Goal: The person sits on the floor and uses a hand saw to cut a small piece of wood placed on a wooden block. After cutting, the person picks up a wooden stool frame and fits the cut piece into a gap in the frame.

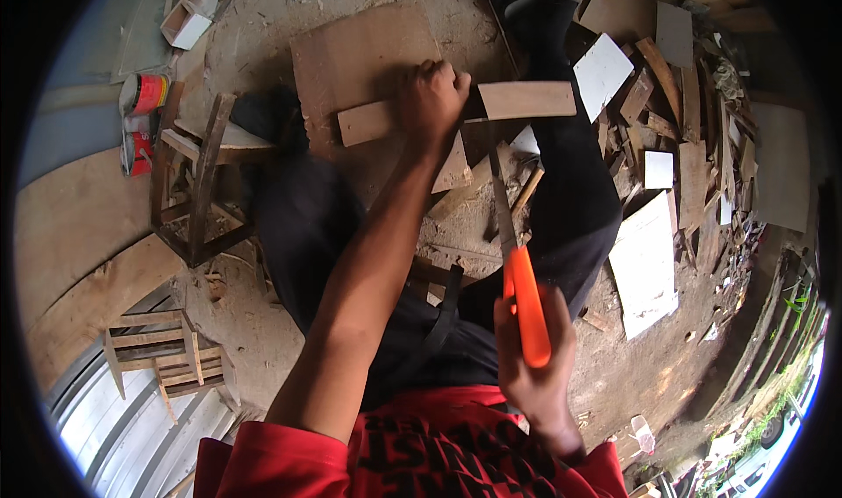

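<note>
My left hand is closed and presses down on a narrow wooden board, which lies crosswise in front of me. Under the board's left part is a larger square wooden sheet; the right end reaches over my right leg. My right hand grips the orange handle of a hand saw. The saw's thin blade points away from me, its tip at the board's near edge, just right of my left hand. A dark line crosses the board there; I cannot tell whether it is a cut or shadow.
Wood offcuts and white panels are heaped along the right. To the left stand a wooden frame and red cans. A small slatted wooden piece sits at lower left. My legs flank the work.
</note>
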A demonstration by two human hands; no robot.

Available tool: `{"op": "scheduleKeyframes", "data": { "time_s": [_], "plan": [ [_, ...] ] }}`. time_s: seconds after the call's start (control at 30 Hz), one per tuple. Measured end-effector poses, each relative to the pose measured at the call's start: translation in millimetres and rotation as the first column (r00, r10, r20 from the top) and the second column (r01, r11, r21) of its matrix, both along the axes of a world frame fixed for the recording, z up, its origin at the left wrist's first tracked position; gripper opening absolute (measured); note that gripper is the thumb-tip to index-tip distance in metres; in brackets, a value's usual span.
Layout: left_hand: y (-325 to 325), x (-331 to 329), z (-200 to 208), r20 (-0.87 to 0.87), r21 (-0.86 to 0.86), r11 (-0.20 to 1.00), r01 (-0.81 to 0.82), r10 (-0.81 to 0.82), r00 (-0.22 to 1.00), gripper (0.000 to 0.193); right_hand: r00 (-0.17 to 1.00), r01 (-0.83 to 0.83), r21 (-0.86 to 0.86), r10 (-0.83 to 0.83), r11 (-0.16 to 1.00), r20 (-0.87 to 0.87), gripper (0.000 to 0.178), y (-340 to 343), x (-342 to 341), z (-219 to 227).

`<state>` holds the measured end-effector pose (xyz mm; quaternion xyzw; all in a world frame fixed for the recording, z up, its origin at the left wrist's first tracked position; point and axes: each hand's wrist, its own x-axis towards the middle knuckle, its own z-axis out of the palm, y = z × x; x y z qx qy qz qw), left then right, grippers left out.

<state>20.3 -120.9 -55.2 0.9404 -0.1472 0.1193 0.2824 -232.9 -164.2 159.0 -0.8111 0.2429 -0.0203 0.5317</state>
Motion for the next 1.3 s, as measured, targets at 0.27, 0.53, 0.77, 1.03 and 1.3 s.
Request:
{"op": "scheduleKeyframes", "data": {
  "time_s": [0.27,0.53,0.77,1.03,1.3],
  "plan": [
    [2,4,-11,-0.077,-0.081,0.99,0.112,-0.119,0.99,0.018,0.989,0.087,-0.137,-0.069,0.987,0.13,0.033,-37,170,-102],
    [-3,-7,6,-0.04,-0.075,0.997,0.024,-0.027,0.999,0.013,0.945,0.106,-0.01,-0.098,0.994,0.312,0.022,-22,113,-129],
    [-13,-2,10,0.019,0.079,0.992,-0.103,0.101,0.995,0.02,0.854,0.146,0.143,-0.198,0.979,0.48,0.011,-12,44,-137],
    [9,14,0,0.137,-0.148,0.969,0.2,-0.18,0.974,0.021,0.813,0.243,0.296,-0.361,0.923,0.457,0.014,-28,-1,-155],
    [52,-25,16,0.024,0.126,0.861,0.493,-0.499,0.866,0.059,0.754,0.31,0.34,-0.448,0.888,0.481,0.02,-36,16,-157]
  ]
}}
